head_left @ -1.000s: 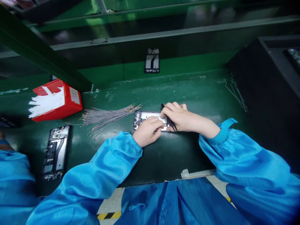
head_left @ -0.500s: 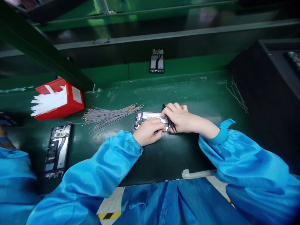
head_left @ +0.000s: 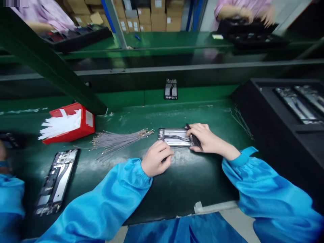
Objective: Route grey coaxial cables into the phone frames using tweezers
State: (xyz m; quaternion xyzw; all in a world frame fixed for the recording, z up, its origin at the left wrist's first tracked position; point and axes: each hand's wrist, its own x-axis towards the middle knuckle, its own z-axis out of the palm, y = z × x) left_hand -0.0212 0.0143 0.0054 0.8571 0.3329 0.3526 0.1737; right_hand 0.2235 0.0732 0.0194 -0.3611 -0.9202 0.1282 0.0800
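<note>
An opened phone (head_left: 176, 137) with bare inner parts lies crosswise on the green bench. At its right end, my right hand (head_left: 204, 138) is closed around black tweezers (head_left: 196, 141), with fingers resting on the phone. My left hand (head_left: 157, 158) is just below the phone's lower left edge, its fingers curled together; what they pinch, if anything, is hidden. A thin grey line, perhaps a cable, runs along the phone's lower edge near those fingers. To the left lies a fanned bundle of thin grey cables (head_left: 118, 140) with gold-coloured tips.
Left stand a red bin (head_left: 87, 123) of white strips and another opened phone (head_left: 57, 182). One more phone (head_left: 171, 89) lies at the back. A black tray (head_left: 268, 111) with phones is on the right, beside loose cables (head_left: 241, 121). Co-workers sit opposite; one's sleeve shows far left.
The view has tilted up, showing the far bench and people. My left hand has drawn back off the phone to its lower left edge. My right hand stays at the phone's right end.
</note>
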